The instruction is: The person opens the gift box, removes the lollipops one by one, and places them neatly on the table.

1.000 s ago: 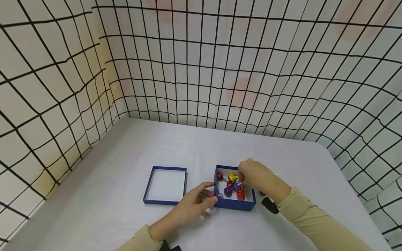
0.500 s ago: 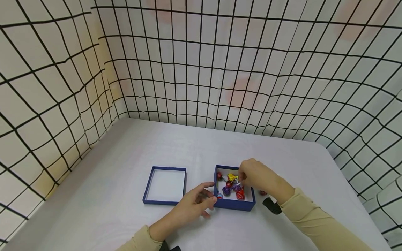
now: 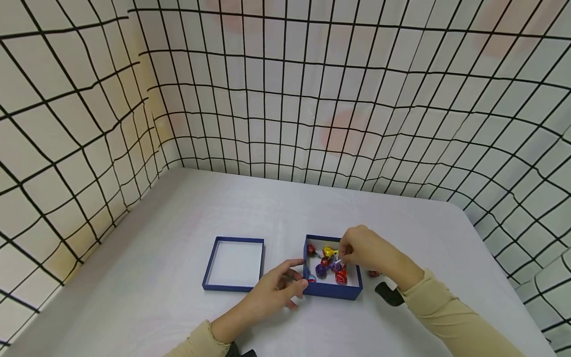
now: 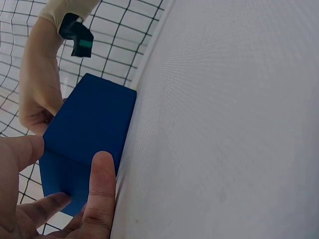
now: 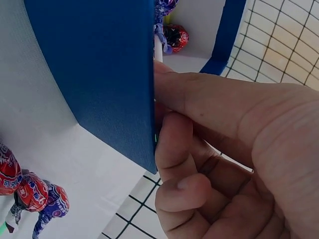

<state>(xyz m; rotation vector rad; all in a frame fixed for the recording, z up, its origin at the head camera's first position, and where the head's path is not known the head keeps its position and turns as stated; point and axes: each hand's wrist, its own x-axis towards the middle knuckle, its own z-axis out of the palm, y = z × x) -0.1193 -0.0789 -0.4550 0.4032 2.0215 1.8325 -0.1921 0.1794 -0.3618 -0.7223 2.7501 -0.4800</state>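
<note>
An open blue box (image 3: 332,291) with a white inside holds several wrapped lollipops, among them a yellow one (image 3: 329,252) and a red one (image 3: 341,276). Reaching over its right wall, my right hand (image 3: 363,250) pinches the white stick of a purple lollipop (image 3: 335,267). In the right wrist view that stick (image 5: 158,47) shows just above the thumb, while the wall covers part of the fingers. My left hand (image 3: 272,292) rests with spread fingers against the box's left side, its fingertips (image 4: 61,198) on the blue wall in the left wrist view.
A shallow blue lid (image 3: 234,287) lies inside up on the white table (image 3: 156,297), left of the box. Several lollipops (image 5: 32,191) lie on the table to the right of the box, mostly behind the right arm. Black netting (image 3: 285,99) stands along the back and sides.
The right wrist shifts very slightly to the right while its fingers stay at the same lollipop stick. The left hand and the box hold their places.
</note>
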